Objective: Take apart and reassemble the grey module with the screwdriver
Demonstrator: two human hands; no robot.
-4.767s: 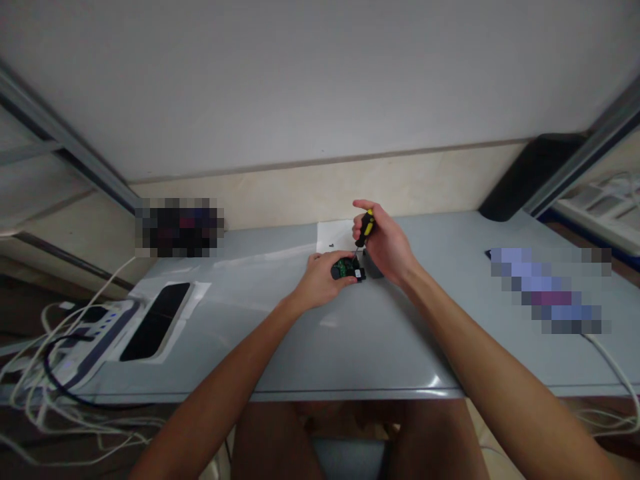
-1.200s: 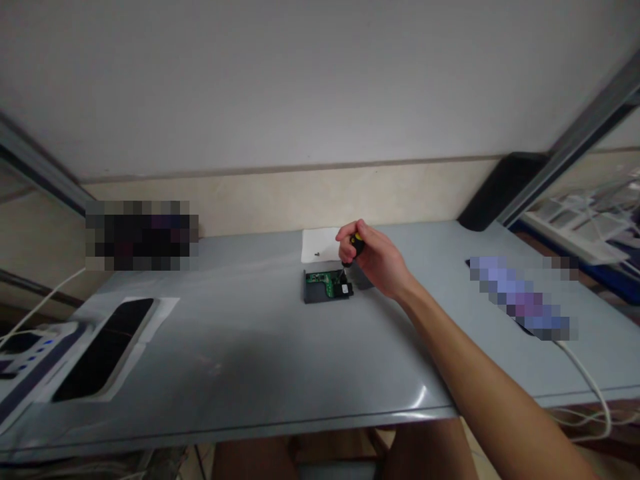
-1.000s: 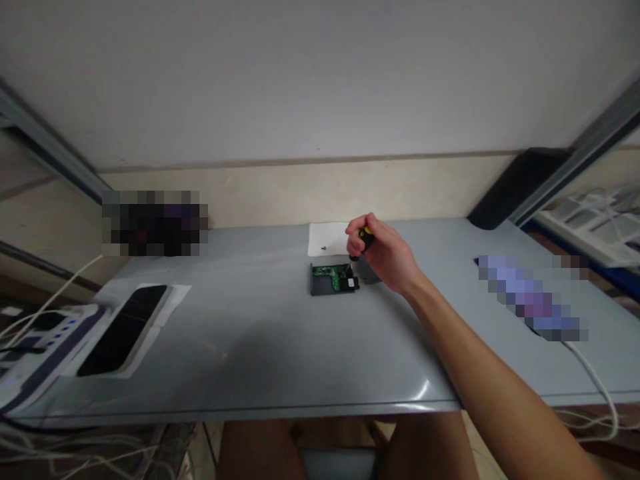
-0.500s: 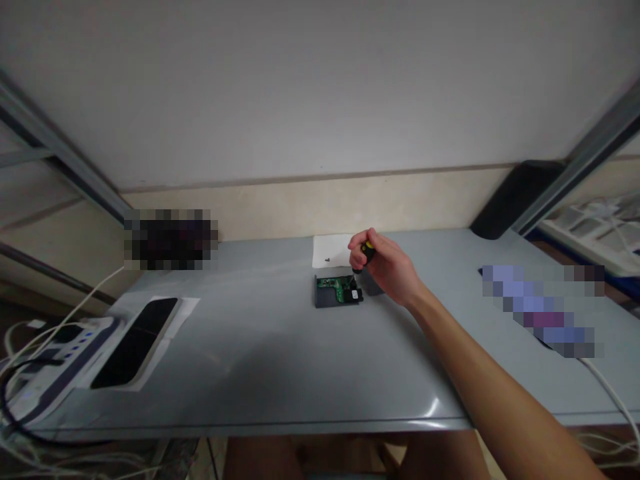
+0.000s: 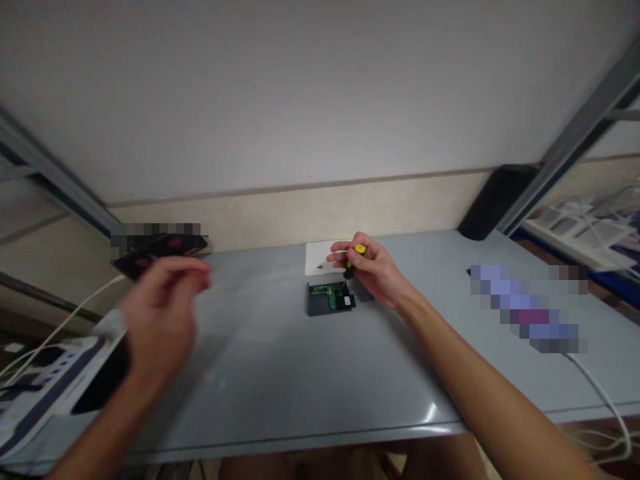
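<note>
My right hand (image 5: pixel 370 267) holds a small yellow and black screwdriver (image 5: pixel 359 250) upright, its tip down at the green circuit board (image 5: pixel 333 293). The board lies in a dark grey open case (image 5: pixel 320 308) at the middle of the table. Blurred by motion, my left hand (image 5: pixel 165 307) is raised at the left over the phone, fingers curled; whether anything is in it is hidden. Behind the case is a white paper (image 5: pixel 313 257) with tiny dark screws (image 5: pixel 320 267) on it. A dark grey flat piece (image 5: pixel 361 289) shows partly under my right hand.
A black phone (image 5: pixel 103 377) and a white power strip (image 5: pixel 55 387) with cables are at the left. A dark patterned item (image 5: pixel 190 245) stands at the back left, a black cylinder (image 5: pixel 493 203) at the back right. Blurred-out object (image 5: pixel 525 307) with a white cable lies right.
My left hand has come into view from the lower left. My right hand has turned and its fingers have loosened around the screwdriver. The view has shifted slightly.
</note>
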